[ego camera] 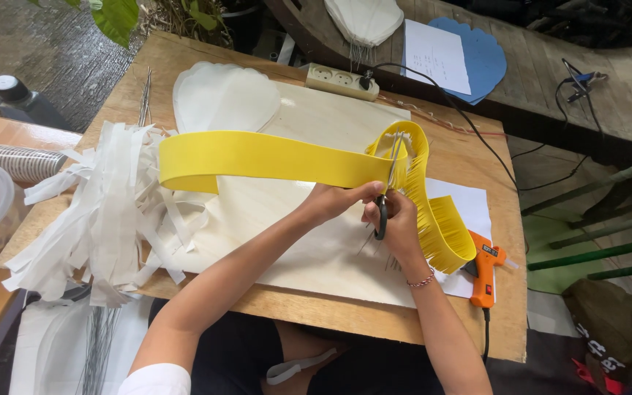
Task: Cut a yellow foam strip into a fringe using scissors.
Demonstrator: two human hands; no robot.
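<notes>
My left hand [330,201] pinches the long yellow paper strip [272,157] (running nine to three); my right hand [396,219] grips the steel scissors [388,183] — blades toward twelve, across its fringed edge.

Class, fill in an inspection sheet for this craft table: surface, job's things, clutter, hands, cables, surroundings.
surface: wooden table topped with a pale board.
job's things: yellow paper strip, partly fringed; scissors.
clutter: white paper strips, orange glue gun, white paper shapes.
hands: left hand holds the strip; right hand grips the scissors.
cables: black cord from a power strip.
surroundings: wooden bench, plant leaves.
</notes>
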